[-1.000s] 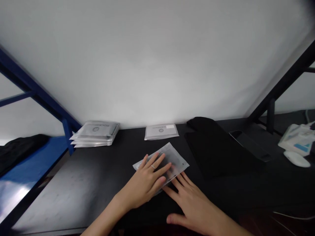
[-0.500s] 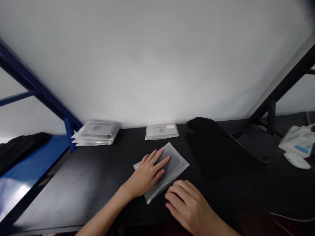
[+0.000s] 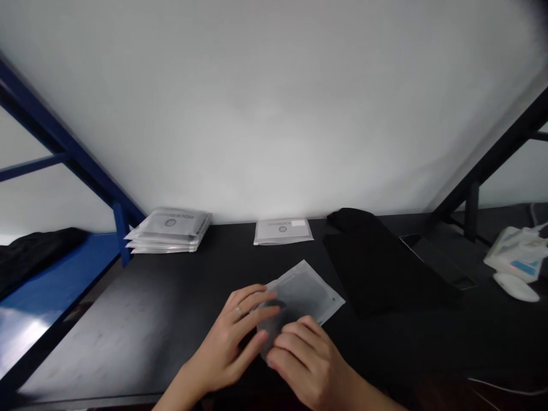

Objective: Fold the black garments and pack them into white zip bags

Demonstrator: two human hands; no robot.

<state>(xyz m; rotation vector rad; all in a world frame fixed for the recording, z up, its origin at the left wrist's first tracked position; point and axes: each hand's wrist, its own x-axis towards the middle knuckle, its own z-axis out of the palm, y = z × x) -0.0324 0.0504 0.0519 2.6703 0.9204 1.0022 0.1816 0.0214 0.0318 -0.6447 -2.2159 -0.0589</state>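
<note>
A frosted translucent zip bag [image 3: 309,292] with dark contents lies at an angle on the black table near me. My left hand [image 3: 233,337], with a ring on one finger, rests its spread, slightly bent fingers over the bag's left part. At the bag's near edge, my right hand [image 3: 306,354] has its fingers closed together on the plastic. The hands partly cover the bag's near end and left corner, and the exact pinch point is hidden.
A stack of several similar printed bags [image 3: 171,228] stands at the back left. One printed bag [image 3: 283,231] lies by the wall. Black folded cloth [image 3: 377,268], a dark phone-like slab [image 3: 436,261], a white mouse [image 3: 516,286] and a white charger-like device [image 3: 514,251] are on the right.
The zip bag has shifted slightly right and nearer. My left hand has slid back toward me, and my right hand has moved left from the table onto the bag's near edge.
</note>
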